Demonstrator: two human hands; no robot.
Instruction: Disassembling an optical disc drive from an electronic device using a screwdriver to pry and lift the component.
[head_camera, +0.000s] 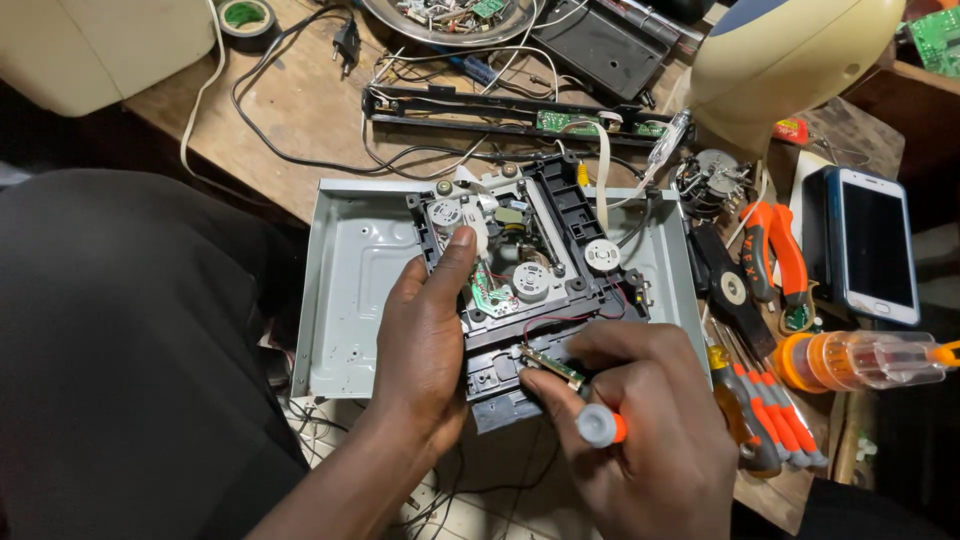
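While the left hand (425, 335) lies across the left half of the black disc drive mechanism (530, 270), its thumb stretched up toward 12 o'clock and pressing near a white gear, the job of that hand looks like simple bracing, so the assembly doesn't skate around. Fingers are loosely spread, not wrapped around anything. The mechanism sits inside an open grey metal chassis (350, 290), roughly dead centre of the worktop (300, 100).

At about 5 o'clock from the mechanism, the right hand (650, 420) is closed around a small screwdriver (597, 425) with a white and orange cap (pinched low near the tip, probably for fine control), and the tip points at a little green circuit board strip (552, 366) at the drive's front edge. Whether the tip sits in a screw can't be made out.

Out at 3 o'clock lie orange-handled pliers (775, 245), a smartphone (872, 245) and a row of orange precision screwdrivers (770, 410), all within easy reach. Loose cables (300, 150) trail off at 11 o'clock.
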